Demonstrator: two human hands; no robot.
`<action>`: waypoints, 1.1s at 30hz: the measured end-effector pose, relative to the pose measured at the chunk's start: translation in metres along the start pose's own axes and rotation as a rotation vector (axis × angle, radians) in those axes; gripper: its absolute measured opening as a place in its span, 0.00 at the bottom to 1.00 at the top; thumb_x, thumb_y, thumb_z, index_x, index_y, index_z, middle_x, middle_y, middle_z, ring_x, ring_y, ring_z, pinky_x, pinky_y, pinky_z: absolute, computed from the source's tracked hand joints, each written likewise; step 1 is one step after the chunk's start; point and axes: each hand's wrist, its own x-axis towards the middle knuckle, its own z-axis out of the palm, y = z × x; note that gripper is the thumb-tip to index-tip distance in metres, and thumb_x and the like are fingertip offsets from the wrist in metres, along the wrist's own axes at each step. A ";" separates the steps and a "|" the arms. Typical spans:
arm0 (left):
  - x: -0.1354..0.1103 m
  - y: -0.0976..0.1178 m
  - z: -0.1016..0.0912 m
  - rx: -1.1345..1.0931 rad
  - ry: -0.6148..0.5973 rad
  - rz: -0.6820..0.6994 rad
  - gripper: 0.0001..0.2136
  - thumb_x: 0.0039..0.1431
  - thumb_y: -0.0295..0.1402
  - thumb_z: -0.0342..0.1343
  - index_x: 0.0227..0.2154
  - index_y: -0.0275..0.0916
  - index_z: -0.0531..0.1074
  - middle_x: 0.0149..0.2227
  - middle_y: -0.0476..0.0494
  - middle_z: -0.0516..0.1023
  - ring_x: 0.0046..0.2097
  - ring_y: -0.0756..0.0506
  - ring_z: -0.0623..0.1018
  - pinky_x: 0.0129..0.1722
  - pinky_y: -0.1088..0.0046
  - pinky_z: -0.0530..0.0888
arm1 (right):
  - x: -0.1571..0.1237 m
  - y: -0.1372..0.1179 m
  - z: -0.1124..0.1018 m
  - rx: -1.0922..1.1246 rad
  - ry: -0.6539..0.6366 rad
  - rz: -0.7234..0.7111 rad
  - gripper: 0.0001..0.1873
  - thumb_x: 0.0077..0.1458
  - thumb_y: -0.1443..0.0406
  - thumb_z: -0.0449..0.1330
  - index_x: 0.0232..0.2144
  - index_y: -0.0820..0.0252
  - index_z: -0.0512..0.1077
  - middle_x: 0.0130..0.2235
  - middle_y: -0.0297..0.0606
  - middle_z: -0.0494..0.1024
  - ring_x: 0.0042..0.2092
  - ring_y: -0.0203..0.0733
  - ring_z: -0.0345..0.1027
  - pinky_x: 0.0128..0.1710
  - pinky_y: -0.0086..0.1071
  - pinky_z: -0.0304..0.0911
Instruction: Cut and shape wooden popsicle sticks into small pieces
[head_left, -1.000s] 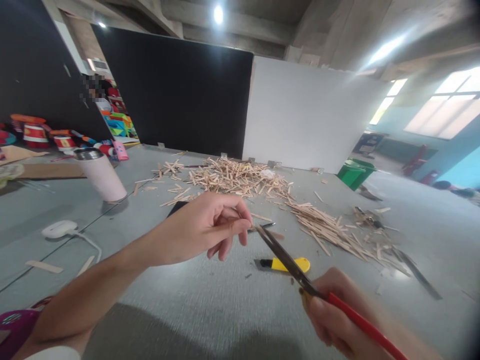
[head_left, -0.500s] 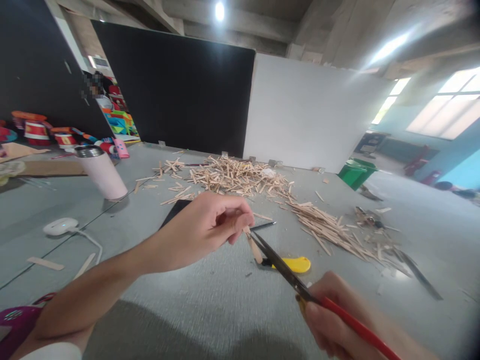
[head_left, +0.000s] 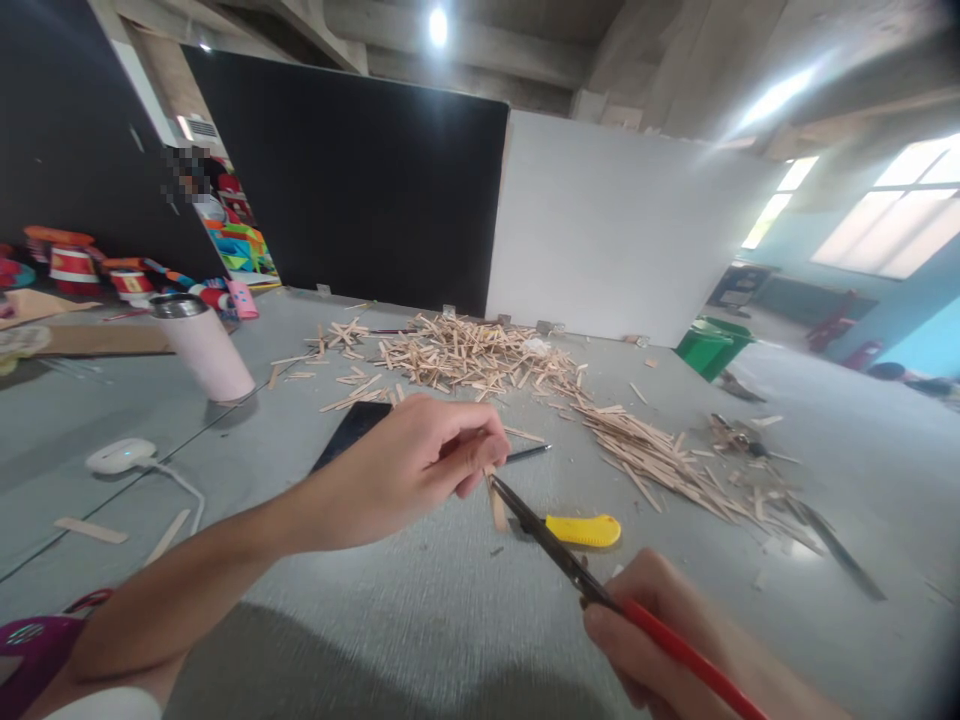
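Pinched between the fingers and thumb of my left hand [head_left: 435,450] is a flat wooden craft stick [head_left: 497,508], its lower end pointing down over the table. My right hand [head_left: 660,620] grips red-handled scissors [head_left: 551,540] at the lower right. Their dark blades lie against the stick just below my left fingertips and look nearly closed. Just behind the blades a yellow utility knife [head_left: 583,530] lies on the grey table. A dark pen [head_left: 529,453] rests beyond my left fingertips, and a black flat object [head_left: 349,432] is partly covered by my left hand.
A large heap of craft sticks [head_left: 480,355] spreads across the back, with more sticks [head_left: 660,455] trailing right. On the left stand a pink bottle [head_left: 204,350] and a white corded device [head_left: 121,455]. A green bin [head_left: 709,348] is beyond the table, behind it a white panel [head_left: 600,220].
The scissors have shifted slightly left and their blades have drawn closer together on the stick. The stick now hangs more upright. My left hand has dipped a little.
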 end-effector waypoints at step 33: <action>0.007 -0.004 0.028 -0.291 0.015 -0.033 0.17 0.78 0.36 0.51 0.63 0.35 0.66 0.39 0.43 0.82 0.34 0.48 0.81 0.32 0.73 0.80 | 0.004 0.006 -0.003 0.274 -0.057 -0.112 0.38 0.61 0.28 0.53 0.27 0.55 0.66 0.21 0.29 0.68 0.21 0.33 0.56 0.23 0.29 0.53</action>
